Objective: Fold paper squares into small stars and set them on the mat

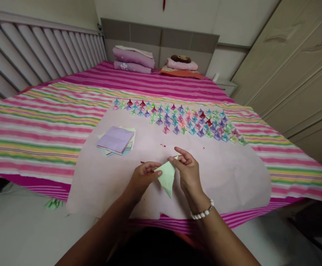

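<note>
**One pale green folded paper [166, 178], left hand [143, 174] and right hand [187, 168] on it**

Paper tapers to a kite-like point aimed down, with a centre crease. Left hand pinches its left corner. Right hand pinches the top right corner, index finger lifted. Paper sits between both hands, over a pale pink paper sheet [233, 177], near that sheet's front edge.

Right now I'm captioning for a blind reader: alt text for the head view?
A left hand and right hand pinch a pale green folded paper over a pink sheet on a striped bed. A paper stack lies to the left, rows of small folded pieces beyond.
</note>
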Demonstrator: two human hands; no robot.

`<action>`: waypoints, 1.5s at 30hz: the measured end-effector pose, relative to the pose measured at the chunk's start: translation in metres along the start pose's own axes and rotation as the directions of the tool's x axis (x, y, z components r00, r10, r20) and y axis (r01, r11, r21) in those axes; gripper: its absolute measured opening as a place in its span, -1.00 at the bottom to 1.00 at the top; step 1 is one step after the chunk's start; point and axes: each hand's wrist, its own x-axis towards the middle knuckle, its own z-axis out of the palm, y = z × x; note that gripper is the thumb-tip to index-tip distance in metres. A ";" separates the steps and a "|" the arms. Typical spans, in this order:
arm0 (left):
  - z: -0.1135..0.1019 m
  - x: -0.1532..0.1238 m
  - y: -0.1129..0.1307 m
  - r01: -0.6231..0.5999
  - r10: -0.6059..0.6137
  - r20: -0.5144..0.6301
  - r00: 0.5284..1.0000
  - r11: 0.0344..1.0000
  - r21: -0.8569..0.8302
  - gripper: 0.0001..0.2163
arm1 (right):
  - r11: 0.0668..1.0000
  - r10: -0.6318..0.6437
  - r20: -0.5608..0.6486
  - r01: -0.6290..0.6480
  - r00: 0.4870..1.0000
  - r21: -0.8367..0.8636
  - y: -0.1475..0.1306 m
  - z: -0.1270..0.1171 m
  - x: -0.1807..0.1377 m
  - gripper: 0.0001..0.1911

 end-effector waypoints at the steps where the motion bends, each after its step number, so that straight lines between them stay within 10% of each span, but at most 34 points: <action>1: 0.000 0.000 0.000 -0.004 0.004 -0.005 1.000 1.000 0.002 -0.70 | 1.000 0.004 -0.031 -0.003 1.000 0.019 -0.001 -0.001 0.001 -0.50; 5: 0.001 0.001 -0.002 -0.056 0.054 -0.059 0.997 0.998 -0.024 -0.73 | 0.991 0.093 -0.046 -0.087 0.995 0.106 -0.003 -0.001 -0.005 -0.48; 10: 0.004 0.003 -0.001 -0.114 0.106 -0.130 0.986 0.992 -0.060 -0.72 | 0.979 0.185 0.232 -0.200 0.955 0.041 0.006 0.005 -0.020 -0.37; 33: 0.002 0.019 0.010 -0.158 0.116 -0.203 0.972 0.966 -0.206 -0.67 | 0.984 0.174 0.214 -0.161 0.961 -0.077 0.004 -0.005 -0.017 -0.51; 45: 0.003 0.016 -0.003 0.184 -0.070 0.279 0.958 0.894 -0.409 -0.85 | 0.978 0.193 0.208 -0.206 0.959 0.042 -0.015 -0.006 -0.012 -0.66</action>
